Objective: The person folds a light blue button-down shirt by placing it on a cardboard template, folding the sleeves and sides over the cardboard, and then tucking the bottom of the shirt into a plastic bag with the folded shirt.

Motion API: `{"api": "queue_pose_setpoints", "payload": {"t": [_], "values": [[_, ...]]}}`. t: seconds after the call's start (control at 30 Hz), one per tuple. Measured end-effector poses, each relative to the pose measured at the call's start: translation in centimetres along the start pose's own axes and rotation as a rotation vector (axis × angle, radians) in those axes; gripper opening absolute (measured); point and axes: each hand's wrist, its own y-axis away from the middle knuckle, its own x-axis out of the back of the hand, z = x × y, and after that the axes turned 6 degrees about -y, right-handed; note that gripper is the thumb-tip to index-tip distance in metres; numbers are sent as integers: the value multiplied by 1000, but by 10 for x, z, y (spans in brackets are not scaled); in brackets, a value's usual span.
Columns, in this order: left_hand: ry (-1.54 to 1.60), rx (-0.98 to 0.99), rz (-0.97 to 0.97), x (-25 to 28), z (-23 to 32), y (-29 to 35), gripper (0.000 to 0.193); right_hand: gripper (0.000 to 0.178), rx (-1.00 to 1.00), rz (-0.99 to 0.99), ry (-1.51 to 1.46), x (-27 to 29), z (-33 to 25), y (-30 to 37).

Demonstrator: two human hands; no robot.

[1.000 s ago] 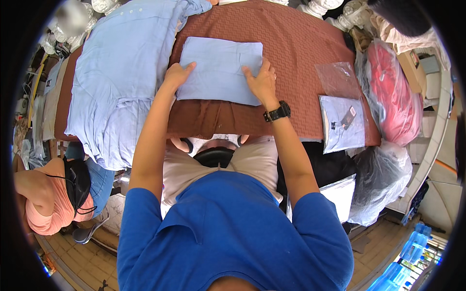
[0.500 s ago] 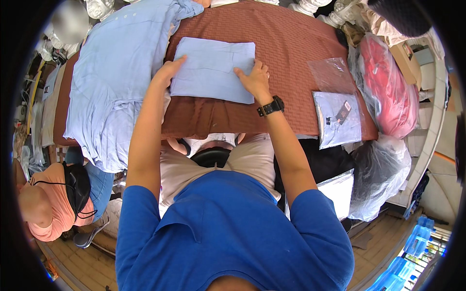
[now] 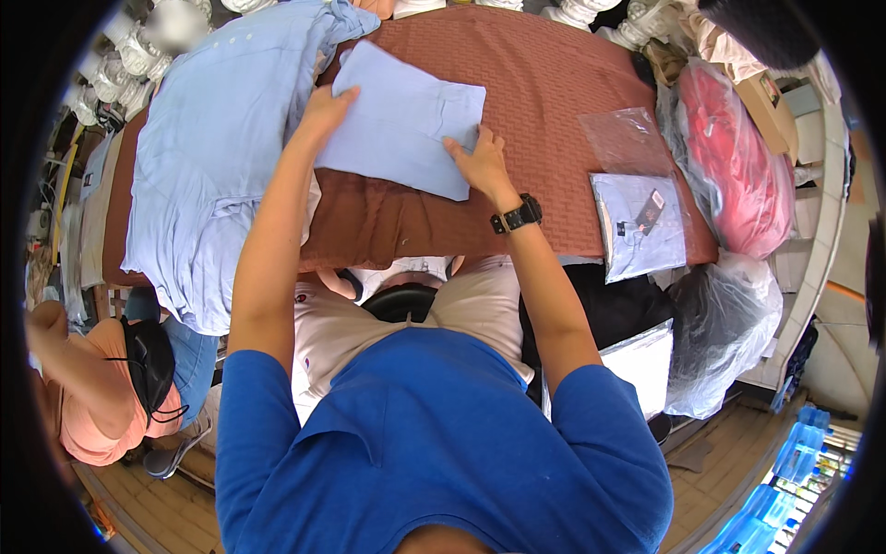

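A folded light-blue shirt (image 3: 401, 125) lies tilted over the brown cloth of the table, its left end farther away than its right. My left hand (image 3: 330, 109) grips the left edge, thumb on top and the other fingers hidden. At the right edge, my right hand (image 3: 482, 164) holds the fabric with the thumb on top; a black watch is on that wrist. Just left of the folded shirt is a large heap of light-blue shirts (image 3: 217, 120), hanging over the table's near edge.
On the right lies a folded blue shirt in a clear bag (image 3: 641, 226) with a dark tag. Beyond it stands a plastic-wrapped red bundle (image 3: 734, 162); a grey plastic bag (image 3: 724, 337) sits below. A seated person in a peach top (image 3: 101, 397) is at the lower left.
The folded shirt has turned clockwise, its left end moving away from me. My left hand has moved slightly farther forward with it; my right hand has stayed nearly in place.
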Motion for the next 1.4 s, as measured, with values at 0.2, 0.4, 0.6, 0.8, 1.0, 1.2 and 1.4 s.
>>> {"api": "queue_pose_setpoints", "payload": {"t": [0.2,0.4,0.6,0.8,1.0,1.2,1.4], "values": [[-340,-698,200,18,141,42,41,81,-123,-269,-873,6,-5,-12],[-647,-1061,328,-24,130,146,26,78,36,-432,-1339,37,36,-21],[-496,-956,113,-104,-11,225,50,52,-269,-197,-897,84,80,15],[-251,-926,166,-75,-16,237,36,35,25,-69,-252,108,85,54],[-268,-447,203,-45,-9,193,23,24,164,-72,-97,97,71,71],[66,-77,-116,-40,-39,189,23,33,-33,-153,-90,83,76,96],[276,-94,-76,-52,-53,188,20,33,-35,-175,-131,75,79,104]]}}
